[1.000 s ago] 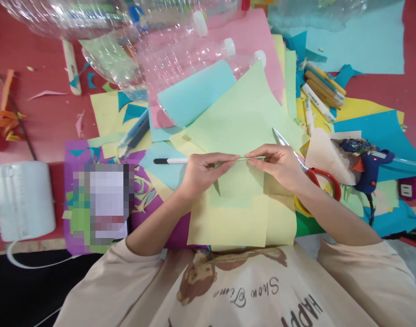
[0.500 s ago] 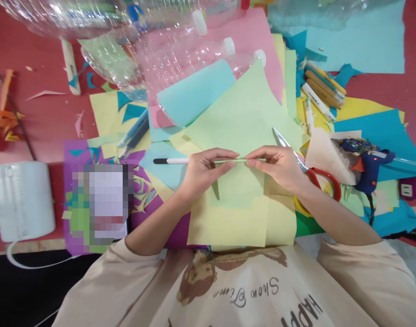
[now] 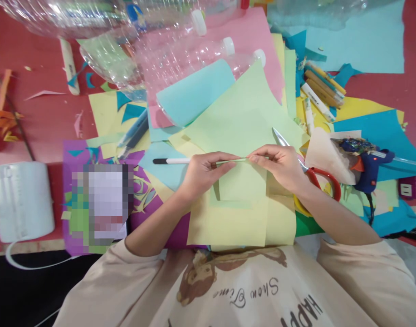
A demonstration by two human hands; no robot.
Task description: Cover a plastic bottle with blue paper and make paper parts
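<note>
Red bench (image 3: 44, 122), left hand (image 3: 201, 173) and right hand (image 3: 285, 167) pinching green paper (image 3: 241, 159) between fingers (image 3: 223, 156): probably light, easily creased, best held by edges!

There's 1 held grn strip (image 3: 241, 159), 1 pr scissors (image 3: 309, 172), 1 glue gun (image 3: 367, 171) & 3 wht btl caps (image 3: 228, 46).

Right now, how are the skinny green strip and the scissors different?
The green strip is pale green, but the scissors have silvery blades and red on the handles. The strip is much thinner than the scissors. The strip is pinched between the left hand and the right hand, while the scissors lie on the papers, partly hidden by the right arm. Both are close to the right hand.
</note>
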